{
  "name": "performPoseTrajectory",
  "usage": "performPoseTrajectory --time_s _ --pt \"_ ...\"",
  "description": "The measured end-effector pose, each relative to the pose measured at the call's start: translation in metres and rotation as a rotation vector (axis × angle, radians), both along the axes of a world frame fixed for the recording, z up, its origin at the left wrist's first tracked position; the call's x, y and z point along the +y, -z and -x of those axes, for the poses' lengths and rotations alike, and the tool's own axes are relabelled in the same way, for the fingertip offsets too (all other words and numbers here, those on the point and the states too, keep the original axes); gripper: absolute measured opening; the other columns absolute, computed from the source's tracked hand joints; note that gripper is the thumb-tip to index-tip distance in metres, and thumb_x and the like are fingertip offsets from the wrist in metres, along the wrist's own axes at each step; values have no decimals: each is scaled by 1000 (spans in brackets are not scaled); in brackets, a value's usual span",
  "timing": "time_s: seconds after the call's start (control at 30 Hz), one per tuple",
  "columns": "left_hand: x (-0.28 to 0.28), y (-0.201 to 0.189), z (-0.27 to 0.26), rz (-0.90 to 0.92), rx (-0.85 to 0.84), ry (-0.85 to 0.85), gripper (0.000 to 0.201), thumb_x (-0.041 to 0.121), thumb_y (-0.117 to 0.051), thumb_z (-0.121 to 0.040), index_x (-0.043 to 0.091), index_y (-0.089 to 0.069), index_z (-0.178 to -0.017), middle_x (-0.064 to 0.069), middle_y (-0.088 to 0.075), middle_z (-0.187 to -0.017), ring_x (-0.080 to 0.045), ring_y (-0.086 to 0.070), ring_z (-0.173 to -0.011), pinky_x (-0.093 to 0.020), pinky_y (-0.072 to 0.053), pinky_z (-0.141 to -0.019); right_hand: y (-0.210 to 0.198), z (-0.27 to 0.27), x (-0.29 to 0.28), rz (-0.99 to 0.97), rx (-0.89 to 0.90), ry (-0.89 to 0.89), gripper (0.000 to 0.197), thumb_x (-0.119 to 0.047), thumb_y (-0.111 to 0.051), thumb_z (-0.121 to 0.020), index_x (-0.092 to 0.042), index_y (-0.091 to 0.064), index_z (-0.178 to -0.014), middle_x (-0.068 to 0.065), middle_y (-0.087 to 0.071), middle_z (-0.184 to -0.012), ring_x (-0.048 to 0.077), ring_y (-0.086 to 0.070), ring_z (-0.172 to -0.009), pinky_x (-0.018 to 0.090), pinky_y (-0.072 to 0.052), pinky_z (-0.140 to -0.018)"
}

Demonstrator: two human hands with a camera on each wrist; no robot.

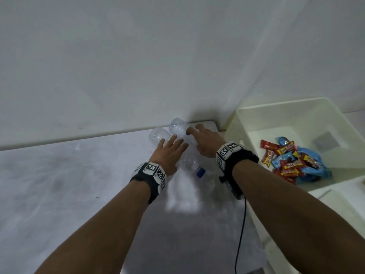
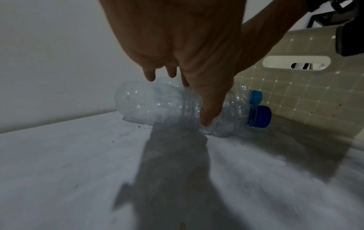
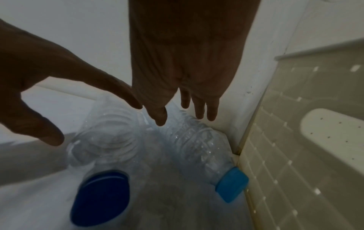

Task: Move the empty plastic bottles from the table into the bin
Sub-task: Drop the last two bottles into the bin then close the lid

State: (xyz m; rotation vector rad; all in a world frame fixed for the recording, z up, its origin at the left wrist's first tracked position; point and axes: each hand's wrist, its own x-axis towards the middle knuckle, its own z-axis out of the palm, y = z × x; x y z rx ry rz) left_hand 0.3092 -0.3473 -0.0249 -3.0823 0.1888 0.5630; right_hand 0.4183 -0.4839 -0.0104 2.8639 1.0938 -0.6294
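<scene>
Two clear empty bottles lie side by side on the white table (image 1: 79, 175), near its far right corner by the wall. The left bottle (image 1: 160, 135) has a dark blue cap (image 1: 200, 172); the right bottle (image 1: 177, 125) has a light blue cap (image 3: 232, 185). My left hand (image 1: 171, 147) is spread over the left bottle, with its thumb (image 2: 208, 115) down against the bottle's ribbed side (image 2: 157, 105). Above the right bottle (image 3: 199, 144), my right hand (image 1: 197, 133) keeps its fingers (image 3: 199, 109) straight and spread. Neither hand grips anything.
A cream plastic bin (image 1: 276, 107) stands just right of the table, its wall (image 2: 295, 93) close to the bottle caps. Several snack packets (image 1: 292, 159) lie in it. The white wall runs along the table's far edge. A black cable (image 1: 242, 224) hangs from my right wrist.
</scene>
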Motion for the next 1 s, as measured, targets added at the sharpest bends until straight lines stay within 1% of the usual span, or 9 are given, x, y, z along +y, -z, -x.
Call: performPoseTrajectory --time_s 0.1,0.23,0.33,0.47,0.57,0.67,0.77,0.9,1.0 --pt "-2 6 -2 -20 -7 24 82 33 -64 -84 23 -14 -148 -5 -17 -157 -28 -5 -148 -52 -15 -117 8 -1 0 11 0 -14 50 -8 -58 -88 -29 -36 -128 11 -39 -137 36 -59 -104 48 -53 -83" --pt "2 8 1 -60 -26 32 77 34 -66 -80 25 -25 -145 -9 -28 -148 -28 -19 -143 -51 -18 -115 13 2 7 87 -47 -86 60 -18 -59 -92 -34 -30 -142 14 -34 -143 38 -53 -111 48 -50 -86" --pt "13 4 7 -52 -15 -12 74 28 -68 -77 22 -31 -142 -10 -32 -143 -27 -27 -137 -49 -21 -114 12 2 14 123 -50 -166 65 -27 -55 -95 -42 -21 -149 13 -18 -154 40 -48 -115 47 -48 -89" --pt "40 0 25 -69 26 -68 74 24 -71 -75 21 -34 -139 -5 -37 -143 -24 -32 -136 -50 -23 -113 7 3 28 158 -14 -224 47 -35 -50 -98 -43 -38 -143 10 4 -163 41 -54 -114 44 -46 -94" --pt "64 -3 45 -94 79 -127 78 20 -72 -73 20 -32 -140 -3 -39 -143 -23 -34 -134 -49 -25 -111 2 11 44 199 25 -241 47 -30 -46 -97 -39 -40 -143 11 21 -162 41 -60 -111 41 -46 -94" --pt "84 -8 64 -123 114 -184 81 20 -73 -72 20 -29 -140 -2 -38 -144 -22 -34 -135 -48 -26 -112 -2 24 54 284 12 -320 66 -18 -54 -90 -33 -30 -149 13 29 -159 39 -62 -107 40 -50 -85" --pt "103 -13 86 -136 108 -235 80 19 -73 -72 20 -30 -139 -2 -40 -142 -21 -35 -135 -48 -28 -111 -2 38 63 357 -87 -468 80 -9 -64 -84 -35 -25 -149 14 26 -160 34 -63 -104 36 -50 -71" --pt "118 -16 116 -132 109 -301 80 19 -74 -71 22 -31 -138 -1 -41 -140 -20 -35 -134 -47 -27 -110 -3 59 74 416 -208 -582 78 -9 -68 -83 -40 -31 -145 12 9 -163 33 -56 -117 38 -51 -74" --pt "125 -20 141 -126 98 -352 80 19 -75 -70 21 -32 -137 -1 -43 -138 -20 -37 -133 -47 -28 -110 -5 78 80 448 -236 -611 79 -16 -75 -77 -33 -34 -143 11 -7 -161 33 -60 -112 36 -47 -70"
